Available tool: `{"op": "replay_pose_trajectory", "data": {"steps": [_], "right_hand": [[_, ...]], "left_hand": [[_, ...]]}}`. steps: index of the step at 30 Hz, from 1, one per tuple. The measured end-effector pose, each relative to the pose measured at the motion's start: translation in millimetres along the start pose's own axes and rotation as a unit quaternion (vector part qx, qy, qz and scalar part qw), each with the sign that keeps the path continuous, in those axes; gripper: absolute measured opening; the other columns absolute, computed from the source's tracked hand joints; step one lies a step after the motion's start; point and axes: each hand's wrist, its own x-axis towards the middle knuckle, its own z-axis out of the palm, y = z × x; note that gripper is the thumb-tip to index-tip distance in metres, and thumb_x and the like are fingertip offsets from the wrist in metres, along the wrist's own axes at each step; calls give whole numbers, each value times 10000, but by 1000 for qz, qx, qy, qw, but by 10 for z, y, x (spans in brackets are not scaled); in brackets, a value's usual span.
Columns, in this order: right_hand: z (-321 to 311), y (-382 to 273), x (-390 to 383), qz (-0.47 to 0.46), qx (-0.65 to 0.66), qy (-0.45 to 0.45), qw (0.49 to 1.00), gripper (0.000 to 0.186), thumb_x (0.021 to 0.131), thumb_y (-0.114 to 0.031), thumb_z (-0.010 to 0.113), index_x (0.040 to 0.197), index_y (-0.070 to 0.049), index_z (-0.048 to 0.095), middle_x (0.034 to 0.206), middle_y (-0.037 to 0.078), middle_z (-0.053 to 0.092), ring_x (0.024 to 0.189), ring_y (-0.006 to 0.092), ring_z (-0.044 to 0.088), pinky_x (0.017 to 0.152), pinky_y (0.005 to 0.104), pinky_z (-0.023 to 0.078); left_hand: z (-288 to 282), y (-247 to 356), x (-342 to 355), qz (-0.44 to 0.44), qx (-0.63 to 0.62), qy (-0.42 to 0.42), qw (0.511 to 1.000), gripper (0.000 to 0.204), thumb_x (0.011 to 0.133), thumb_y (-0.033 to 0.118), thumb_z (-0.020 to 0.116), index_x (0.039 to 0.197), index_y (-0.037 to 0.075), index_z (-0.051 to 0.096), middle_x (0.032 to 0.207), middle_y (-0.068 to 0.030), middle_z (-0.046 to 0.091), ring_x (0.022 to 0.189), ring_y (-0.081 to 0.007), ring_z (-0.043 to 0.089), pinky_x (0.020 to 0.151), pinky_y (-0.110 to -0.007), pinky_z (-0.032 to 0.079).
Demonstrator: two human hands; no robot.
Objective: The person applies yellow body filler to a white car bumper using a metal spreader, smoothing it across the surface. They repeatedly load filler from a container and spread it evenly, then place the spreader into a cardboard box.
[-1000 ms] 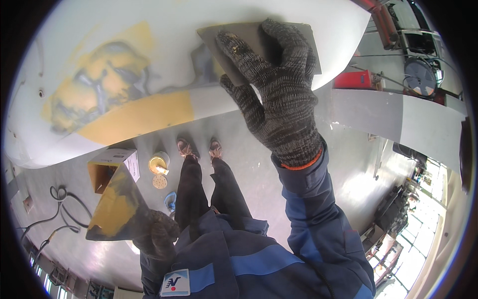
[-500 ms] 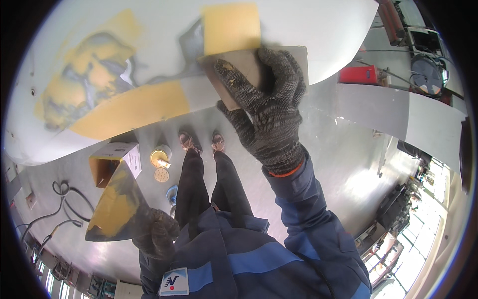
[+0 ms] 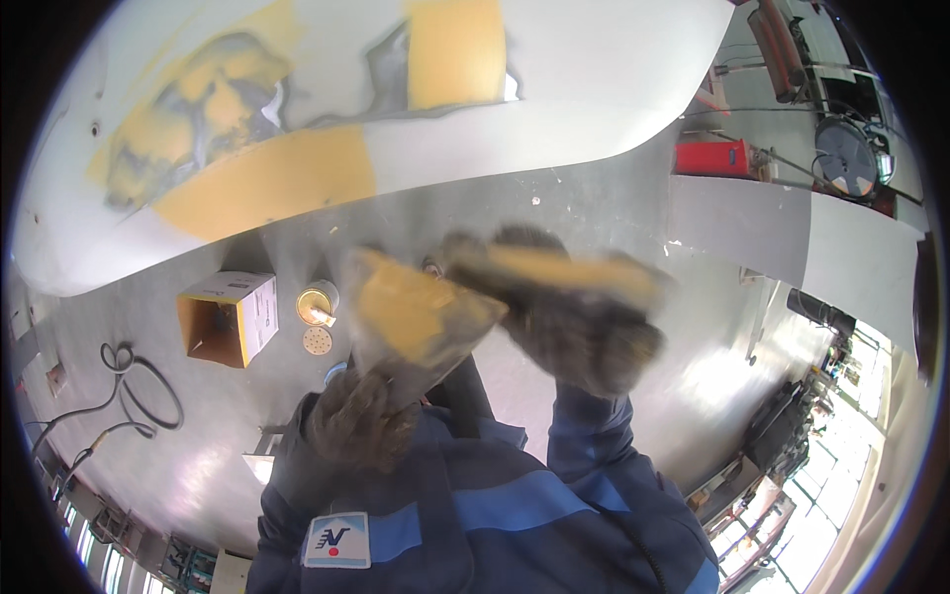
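Note:
In my gloved left hand point(image 3: 358, 421), a putty scraper point(image 3: 414, 315) coated with yellow body filler is held in front of my body. My right hand point(image 3: 584, 342), in a dark knit glove and smeared by motion, is closed around a flat filler spreader point(image 3: 579, 265) with yellow filler along it. The spreader's near end is close to the scraper's corner; whether they touch I cannot tell. Beyond both hands lies a large white curved panel point(image 3: 574, 129). It carries a yellow filler patch point(image 3: 457, 54), a longer yellow strip point(image 3: 287, 183) and a mottled grey-and-yellow area point(image 3: 203, 109).
On the floor to the left stand an opened cardboard box point(image 3: 230, 322) and a round tin point(image 3: 317, 303) with yellow contents. A perforated disc point(image 3: 317, 342) lies beside the tin. Farther left a dark hose point(image 3: 124, 391) is coiled. A red box point(image 3: 711, 157) and a reel point(image 3: 847, 156) are at far right.
My right hand has come off the panel and back toward me with the spreader, now showing yellow filler. My left hand has raised the scraper rightward to meet it. The yellow patch is uncovered.

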Motion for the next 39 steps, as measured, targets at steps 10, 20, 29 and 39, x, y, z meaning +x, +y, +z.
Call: {"op": "replay_pose_trajectory", "data": {"steps": [10, 20, 29, 39], "right_hand": [[-288, -320, -181, 138, -504, -127, 843, 431, 1004, -145, 643, 1424, -56, 603, 1532, 216, 458, 1414, 377, 455, 1133, 476, 428], [466, -94, 130, -112, -744, -18, 658, 427, 979, -276, 701, 1374, -116, 669, 1490, 194, 505, 1461, 394, 391, 1185, 484, 384], [418, -54, 311, -126, -830, -145, 524, 443, 836, -283, 795, 1265, -180, 754, 1468, 218, 502, 1417, 477, 413, 1156, 563, 408], [510, -284, 459, 137, -622, -51, 769, 445, 859, -85, 783, 1298, -115, 721, 1450, 185, 483, 1373, 364, 492, 1144, 484, 461]], "left_hand": [[173, 138, 91, -123, -182, -34, 975, 438, 1034, 459, 580, 1112, 27, 573, 787, -113, 590, 556, -213, 544, 476, -361, 448], [597, 449, 418, 183, -322, 75, 926, 244, 1080, 133, 536, 1308, 51, 560, 872, -69, 660, 568, -104, 545, 486, -242, 423], [571, 467, 403, 117, -392, 21, 912, 319, 1069, 168, 562, 1365, 58, 519, 1000, -75, 650, 608, -114, 568, 508, -260, 438], [141, 383, 141, 111, -536, 9, 837, 275, 1064, 256, 595, 1225, 36, 561, 822, -56, 605, 565, -170, 581, 468, -316, 458]]}}
